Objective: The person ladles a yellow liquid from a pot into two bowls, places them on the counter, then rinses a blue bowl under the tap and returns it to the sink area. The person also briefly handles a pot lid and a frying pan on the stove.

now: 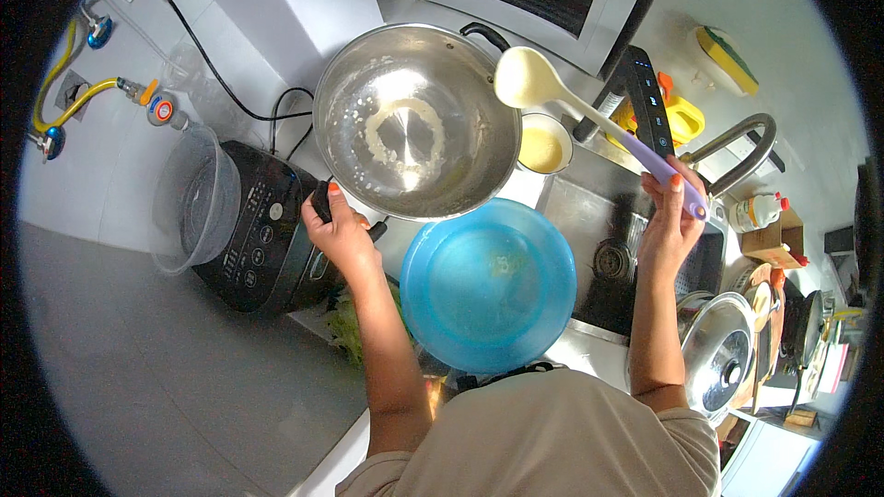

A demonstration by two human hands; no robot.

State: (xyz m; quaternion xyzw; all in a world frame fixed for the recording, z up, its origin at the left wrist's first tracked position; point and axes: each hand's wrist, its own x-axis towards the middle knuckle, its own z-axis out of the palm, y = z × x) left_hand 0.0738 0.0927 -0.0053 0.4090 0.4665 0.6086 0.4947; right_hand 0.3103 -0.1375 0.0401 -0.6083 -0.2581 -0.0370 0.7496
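My left hand [343, 224] grips a black side handle of a wide stainless steel pot [421, 179], tilted so its inside shows. Pale residue rings its bottom, with white specks along the left wall. In my right hand [668, 210] is a cream ladle [528, 77] with a lilac handle; its bowl overlaps the pot's right rim in the view. Below the pot sits a translucent blue plastic basin [487, 290]. Between the pot and the sink stands a white bowl [543, 143] of pale yellow contents.
A black electric cooker [259, 241] is at left, a clear plastic tub [197, 200] on it. The steel sink [580, 207] and curved faucet [749, 138] lie right. A lidded pot [718, 352] stands beside my right forearm. Leafy greens [349, 324] lie under my left forearm.
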